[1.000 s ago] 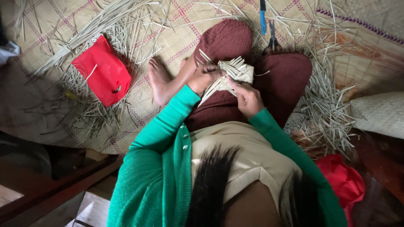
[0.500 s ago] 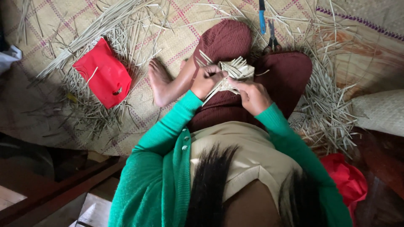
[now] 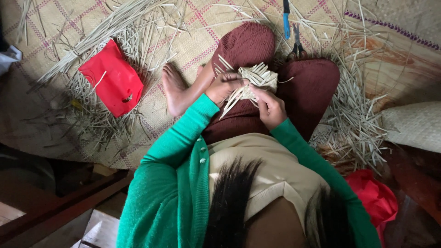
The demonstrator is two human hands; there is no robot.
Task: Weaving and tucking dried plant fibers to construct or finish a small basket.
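Weave (image 3: 257, 77) held over the lap; left hand (image 3: 223, 87) pinching its near edge, right hand (image 3: 271, 108) with fingers pressed on loose strips (image 3: 232, 102); a slackened pinch would likely let the plaiting spring apart, since strip ends hang free.

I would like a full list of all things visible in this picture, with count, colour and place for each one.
woven piece: one, pale straw, on the lap, held by both hands
loose straw strips: many, pale, scattered over the mat
floor mat: one, tan with pink lines, under everything
red pouch: one, left on the mat
scissors: one, dark, top centre
blue-handled tool: one, beside the scissors
red bag: one, lower right
woven sack: one, pale, right edge
left hand: on the woven piece
right hand: on the woven piece
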